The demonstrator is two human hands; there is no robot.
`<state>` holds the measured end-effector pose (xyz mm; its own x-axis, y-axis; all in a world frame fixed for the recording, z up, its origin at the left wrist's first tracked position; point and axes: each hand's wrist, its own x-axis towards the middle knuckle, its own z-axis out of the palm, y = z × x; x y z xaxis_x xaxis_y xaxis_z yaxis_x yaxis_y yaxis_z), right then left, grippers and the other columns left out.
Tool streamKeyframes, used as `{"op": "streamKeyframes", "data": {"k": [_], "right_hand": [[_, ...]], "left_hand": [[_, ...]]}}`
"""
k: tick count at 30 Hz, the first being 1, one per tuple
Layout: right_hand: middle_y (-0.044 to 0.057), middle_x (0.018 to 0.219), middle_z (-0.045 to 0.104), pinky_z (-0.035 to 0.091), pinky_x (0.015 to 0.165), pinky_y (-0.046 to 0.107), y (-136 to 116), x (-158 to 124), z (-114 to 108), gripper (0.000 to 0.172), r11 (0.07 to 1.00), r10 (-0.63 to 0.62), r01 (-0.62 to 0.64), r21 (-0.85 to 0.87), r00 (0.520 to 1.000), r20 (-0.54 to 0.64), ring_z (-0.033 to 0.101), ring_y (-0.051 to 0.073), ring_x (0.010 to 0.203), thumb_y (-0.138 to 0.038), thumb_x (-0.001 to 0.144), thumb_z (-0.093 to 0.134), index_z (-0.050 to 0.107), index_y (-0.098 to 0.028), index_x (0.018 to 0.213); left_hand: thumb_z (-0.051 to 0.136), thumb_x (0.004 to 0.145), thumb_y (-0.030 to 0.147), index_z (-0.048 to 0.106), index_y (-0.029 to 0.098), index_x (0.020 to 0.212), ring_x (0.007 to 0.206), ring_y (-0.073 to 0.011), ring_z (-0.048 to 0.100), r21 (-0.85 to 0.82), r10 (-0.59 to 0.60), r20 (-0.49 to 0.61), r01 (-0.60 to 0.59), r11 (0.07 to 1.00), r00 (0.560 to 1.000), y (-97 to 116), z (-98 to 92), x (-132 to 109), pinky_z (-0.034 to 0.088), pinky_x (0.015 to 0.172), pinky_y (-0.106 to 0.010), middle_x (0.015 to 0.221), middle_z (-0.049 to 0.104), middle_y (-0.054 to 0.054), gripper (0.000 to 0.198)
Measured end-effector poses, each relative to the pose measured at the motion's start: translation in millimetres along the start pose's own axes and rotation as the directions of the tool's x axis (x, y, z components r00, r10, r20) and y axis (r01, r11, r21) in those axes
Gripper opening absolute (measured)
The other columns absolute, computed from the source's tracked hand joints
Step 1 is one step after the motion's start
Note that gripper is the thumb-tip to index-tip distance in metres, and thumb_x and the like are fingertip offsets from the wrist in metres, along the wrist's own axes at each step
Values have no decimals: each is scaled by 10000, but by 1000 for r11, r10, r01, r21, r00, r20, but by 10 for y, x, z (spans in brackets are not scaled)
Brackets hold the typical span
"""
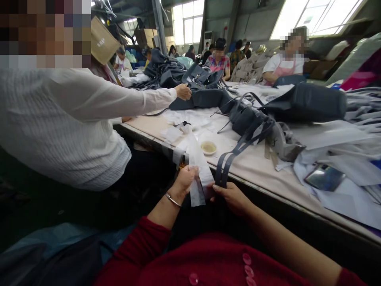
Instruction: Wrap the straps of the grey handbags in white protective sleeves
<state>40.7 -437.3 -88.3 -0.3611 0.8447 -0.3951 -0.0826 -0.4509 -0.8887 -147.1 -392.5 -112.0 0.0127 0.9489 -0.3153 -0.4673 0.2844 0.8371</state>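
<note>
Can read no words, brands, numbers or signs. Can pick out just one pale mark (101, 42), possibly print, on the tan carton (108, 35) tilted at upper left. Sits near the middle of the face turned toward the camera, looking short and whitish, but too small and blurred to spell out.

Not seeing lower ends of dark straps (225, 170) behind right hand (235, 197), lower centre; missing part of white-shirted co-worker (68, 119), left edge; not making out distant workers (191, 54), upper centre.
</note>
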Motion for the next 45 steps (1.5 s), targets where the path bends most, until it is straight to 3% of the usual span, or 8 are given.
{"op": "streamKeyframes", "data": {"k": [4, 7, 14, 17, 20, 25, 32, 45], "right_hand": [[61, 881, 718, 541, 590, 266, 103, -81, -104, 385, 994, -9, 11, 107, 1000, -20, 655, 146, 627, -427, 751, 774, 745, -130, 995], [75, 925, 725, 563, 595, 267, 160, -121, -151, 380, 992, -2, 3, 123, 1000, -7, 656, 145, 644, -413, 750, 778, 745, -129, 999], [48, 781, 703, 546, 511, 222, 241, -162, -175, 379, 991, 52, -44, 127, 997, -62, 653, 130, 548, -395, 740, 783, 744, -120, 997], [45, 736, 693, 542, 485, 218, 240, -178, -167, 336, 984, 76, -64, 168, 995, -65, 657, 136, 515, -353, 760, 767, 735, -111, 991], [60, 729, 699, 563, 488, 240, 214, -201, -161, 239, 966, 109, -90, 243, 992, -63, 665, 151, 517, -275, 810, 715, 717, -103, 976], [98, 756, 712, 610, 554, 276, 153, -250, -180, 140, 934, 145, -103, 341, 984, -100, 716, 199, 689, -187, 891, 610, 693, -92, 952], [103, 745, 709, 616, 541, 279, 141, -273, -181, 140, 920, 175, -119, 373, 977, -118, 719, 201, 678, -156, 915, 570, 683, -85, 959], [42, 731, 647, 601, 497, 278, 234, -224, -181, 158, 928, 201, -126, 351, 962, -185, 602, 123, 548, -202, 884, 629, 720, -92, 952]], "left_hand": [[729, 785, 362, 658, 88, 928, 604, -149, 629, -98, -146, 49, 150, 984, 988, -153, -50, -128, 514, 595, -276, 753, 686, -76, 316], [757, 759, 281, 667, 84, 949, 681, -189, 671, -59, -209, 19, 210, 976, 978, -297, -71, -260, 528, 635, -295, 812, 709, -101, 288], [819, 712, 329, 688, 92, 902, 599, -129, 621, 11, -274, 94, 274, 962, 957, -439, -191, -544, 480, 615, -253, 749, 691, -62, 331], [825, 705, 307, 698, 87, 926, 680, -182, 667, -3, -301, 125, 304, 953, 945, -426, -197, -601, 516, 710, -310, 807, 720, -98, 337], [810, 721, 288, 701, 78, 1007, 788, -239, 693, -56, -290, 181, 305, 951, 940, -415, -115, -622, 530, 809, -373, 911, 737, -145, 371], [797, 729, 264, 708, 61, 1031, 797, -235, 688, -99, -257, 256, 290, 952, 932, -430, 88, -615, 536, 799, -360, 964, 734, -159, 374], [807, 714, 242, 709, 81, 946, 748, -181, 679, -92, -216, 190, 237, 967, 958, -475, 158, -571, 540, 740, -301, 911, 727, -113, 299], [786, 657, 203, 727, 61, 923, 721, -211, 682, -91, -210, 127, 222, 971, 969, -378, 160, -663, 541, 735, -338, 860, 742, -127, 307]]}}
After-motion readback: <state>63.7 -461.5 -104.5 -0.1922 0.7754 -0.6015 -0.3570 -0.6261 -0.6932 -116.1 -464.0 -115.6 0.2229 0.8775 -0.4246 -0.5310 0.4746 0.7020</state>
